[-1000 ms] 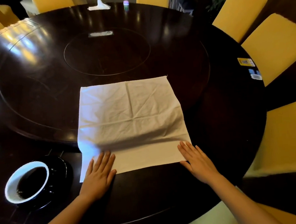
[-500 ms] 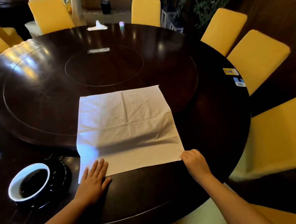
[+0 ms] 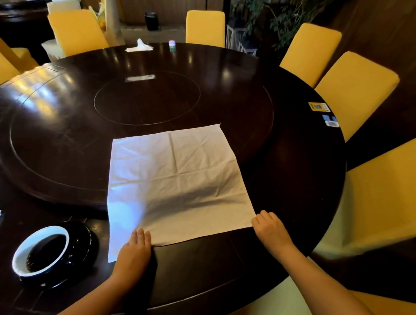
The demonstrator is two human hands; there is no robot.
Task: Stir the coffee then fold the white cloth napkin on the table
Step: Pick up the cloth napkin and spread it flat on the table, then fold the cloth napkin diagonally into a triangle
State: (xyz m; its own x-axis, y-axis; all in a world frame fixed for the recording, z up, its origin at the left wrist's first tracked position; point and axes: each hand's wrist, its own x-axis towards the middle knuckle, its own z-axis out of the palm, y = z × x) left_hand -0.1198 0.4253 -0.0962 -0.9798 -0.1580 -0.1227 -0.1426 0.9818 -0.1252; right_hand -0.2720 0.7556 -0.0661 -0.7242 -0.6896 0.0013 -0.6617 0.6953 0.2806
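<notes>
The white cloth napkin (image 3: 177,184) lies spread flat, with creases, on the dark round table (image 3: 302,180); its far half rests on the raised turntable. My left hand (image 3: 134,251) lies on the napkin's near edge toward its left corner, fingers together and thumb hidden. My right hand (image 3: 268,225) has its fingers curled on the near right corner of the cloth. At the near left, apart from both hands, a white-rimmed cup of black coffee (image 3: 42,251) stands on a black saucer (image 3: 82,242). No spoon shows.
The large turntable (image 3: 53,148) fills the middle of the table. Yellow chairs (image 3: 354,88) ring the table on the right and at the back. Stickers (image 3: 319,107) mark the right rim. A tissue (image 3: 139,46) and a small jar (image 3: 172,45) sit at the far edge.
Both hands slid back toward me, from lying flat on the napkin to its near edge. My right hand's fingers curled at the corner. The camera tilted up.
</notes>
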